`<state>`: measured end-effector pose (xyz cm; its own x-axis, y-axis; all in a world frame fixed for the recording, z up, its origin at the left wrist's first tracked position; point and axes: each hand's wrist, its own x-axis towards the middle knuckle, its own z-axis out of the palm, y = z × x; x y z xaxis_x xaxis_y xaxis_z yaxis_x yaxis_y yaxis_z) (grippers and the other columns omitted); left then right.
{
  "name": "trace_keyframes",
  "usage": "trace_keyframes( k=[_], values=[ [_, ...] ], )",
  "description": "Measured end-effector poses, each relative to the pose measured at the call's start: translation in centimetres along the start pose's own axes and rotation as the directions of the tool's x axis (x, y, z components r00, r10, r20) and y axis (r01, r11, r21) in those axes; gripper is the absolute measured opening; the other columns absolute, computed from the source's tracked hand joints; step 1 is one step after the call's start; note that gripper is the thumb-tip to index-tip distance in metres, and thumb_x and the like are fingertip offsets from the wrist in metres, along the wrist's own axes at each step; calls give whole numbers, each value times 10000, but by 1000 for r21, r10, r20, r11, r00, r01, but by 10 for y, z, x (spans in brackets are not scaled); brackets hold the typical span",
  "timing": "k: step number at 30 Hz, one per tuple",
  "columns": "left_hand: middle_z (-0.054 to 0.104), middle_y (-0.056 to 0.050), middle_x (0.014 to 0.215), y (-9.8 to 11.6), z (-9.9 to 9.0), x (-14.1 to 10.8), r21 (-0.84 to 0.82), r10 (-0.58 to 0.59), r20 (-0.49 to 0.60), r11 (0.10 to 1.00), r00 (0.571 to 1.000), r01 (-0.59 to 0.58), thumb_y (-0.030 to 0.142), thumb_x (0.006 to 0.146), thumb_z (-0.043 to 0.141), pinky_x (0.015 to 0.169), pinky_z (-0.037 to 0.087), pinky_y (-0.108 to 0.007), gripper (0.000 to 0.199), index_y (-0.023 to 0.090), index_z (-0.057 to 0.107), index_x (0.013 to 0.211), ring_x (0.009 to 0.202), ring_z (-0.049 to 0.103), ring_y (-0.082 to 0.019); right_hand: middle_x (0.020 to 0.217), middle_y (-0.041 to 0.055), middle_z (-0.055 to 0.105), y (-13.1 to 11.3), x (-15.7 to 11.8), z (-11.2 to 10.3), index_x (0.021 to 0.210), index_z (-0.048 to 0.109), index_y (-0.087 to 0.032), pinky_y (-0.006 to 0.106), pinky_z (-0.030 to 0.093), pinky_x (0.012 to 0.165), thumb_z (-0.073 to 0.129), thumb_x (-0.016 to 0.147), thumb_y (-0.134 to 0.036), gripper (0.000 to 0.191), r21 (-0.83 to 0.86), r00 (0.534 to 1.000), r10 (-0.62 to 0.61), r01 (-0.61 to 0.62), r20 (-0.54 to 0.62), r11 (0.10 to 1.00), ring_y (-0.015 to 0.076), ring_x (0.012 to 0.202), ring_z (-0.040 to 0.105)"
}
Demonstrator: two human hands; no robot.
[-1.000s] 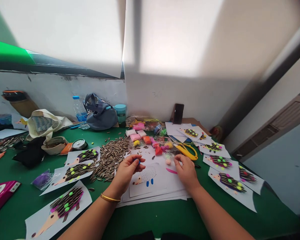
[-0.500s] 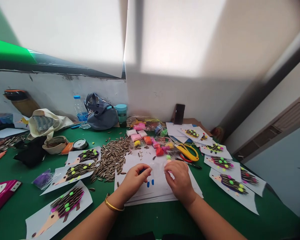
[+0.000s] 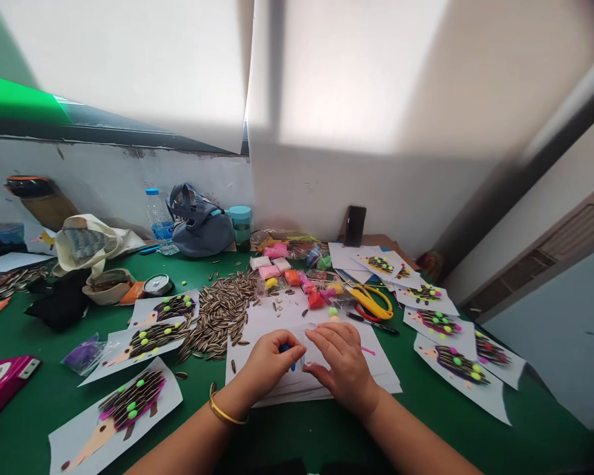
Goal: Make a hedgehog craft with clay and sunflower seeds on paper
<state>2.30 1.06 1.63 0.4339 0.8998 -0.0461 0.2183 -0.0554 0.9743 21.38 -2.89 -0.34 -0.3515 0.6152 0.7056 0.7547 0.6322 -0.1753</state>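
Observation:
Above a stack of white paper (image 3: 321, 392), my left hand (image 3: 272, 363) pinches a small clear plastic packet with something blue (image 3: 284, 348) in it. My right hand (image 3: 344, 366) is close on the right, its fingertips closed on the packet's other side. Most of the packet is hidden by the fingers. A pink strip (image 3: 369, 351) lies on the paper to the right of my right hand. Sunflower seeds (image 3: 225, 310) are heaped beside the paper's left edge. Behind the hands lie coloured clay packets (image 3: 315, 298).
Hedgehog pictures lie left (image 3: 129, 402) and right (image 3: 460, 369) on the green table (image 3: 188, 435). Yellow-handled scissors (image 3: 373, 303) and a black pen (image 3: 371, 322) are at the right. Along the wall stand a phone (image 3: 355, 226), a cup (image 3: 241, 227), a bag (image 3: 202, 231) and a bottle (image 3: 159, 221).
My right hand has moved left, up against my left hand. The pink strip on the paper now shows, and the blue marks below the hands are mostly covered.

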Motion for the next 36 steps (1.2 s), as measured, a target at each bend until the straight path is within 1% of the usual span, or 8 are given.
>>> trace_keyframes(
  k=[7, 12, 16, 19, 22, 27, 32, 36],
  values=[
    [559, 26, 603, 0, 2, -1, -101, -21, 6, 995, 1000, 21, 443, 781, 613, 554, 399, -237, 298, 168, 584, 671, 532, 484, -106, 1108, 85, 688, 4, -3, -1, 1301, 566, -216, 437, 387, 945, 542, 955, -423, 405, 35, 999, 10, -8, -49, 999, 257, 1071, 579],
    [598, 12, 702, 3, 1, -2, -143, -44, 27, 989, 999, 47, 401, 775, 618, 566, 415, -234, 248, 156, 651, 801, 560, 503, -102, 1158, 105, 659, 5, -4, 1, 1323, 546, -187, 470, 380, 983, 557, 942, -424, 450, 8, 999, 45, -45, -18, 999, 278, 1112, 558],
    [601, 7, 717, 3, -1, -2, -100, -29, -16, 995, 999, 28, 376, 746, 653, 569, 422, -236, 215, 163, 634, 761, 584, 510, -112, 1261, 130, 603, 2, -2, -1, 1355, 498, -193, 503, 378, 1011, 622, 885, -486, 568, -8, 998, 50, -50, -35, 999, 310, 1192, 511],
    [590, 8, 680, 3, -1, -2, -31, -2, -73, 1000, 997, 0, 385, 747, 666, 593, 429, -242, 227, 168, 616, 705, 608, 514, -126, 1277, 130, 577, -2, -1, -2, 1202, 563, -217, 526, 368, 1029, 638, 861, -511, 457, 41, 992, 46, -41, -118, 998, 325, 1228, 482],
    [609, -1, 673, 4, 1, -4, 12, 31, -73, 999, 997, -30, 359, 749, 675, 628, 436, -247, 209, 170, 621, 679, 643, 534, -139, 1210, 109, 600, -5, 0, -1, 998, 578, -227, 523, 357, 1031, 646, 874, -441, 256, 63, 988, 81, -73, -128, 995, 311, 1205, 493],
    [596, 10, 662, 4, 3, -5, -41, 31, -17, 999, 999, -31, 385, 774, 668, 580, 415, -232, 233, 168, 622, 704, 588, 503, -119, 1082, 76, 645, -3, 1, 2, 1082, 562, -229, 500, 356, 1017, 626, 905, -355, 226, 94, 992, 106, -99, -66, 991, 259, 1079, 553],
    [581, 12, 668, 2, 3, -5, -105, 23, 46, 994, 999, -18, 449, 804, 650, 560, 406, -224, 295, 163, 616, 740, 564, 490, -107, 854, 10, 643, -7, 5, -3, 920, 587, -236, 481, 342, 1015, 586, 924, -247, 12, 146, 992, 121, -114, -39, 983, 193, 880, 579],
    [574, 12, 670, 2, 5, -6, -129, 40, 53, 991, 998, -33, 460, 811, 646, 568, 413, -227, 304, 166, 613, 743, 573, 495, -109, 813, 0, 617, -11, 7, -8, 853, 583, -237, 475, 347, 1009, 542, 913, -178, 93, 149, 992, 119, -111, -42, 983, 179, 841, 565]
  ],
)
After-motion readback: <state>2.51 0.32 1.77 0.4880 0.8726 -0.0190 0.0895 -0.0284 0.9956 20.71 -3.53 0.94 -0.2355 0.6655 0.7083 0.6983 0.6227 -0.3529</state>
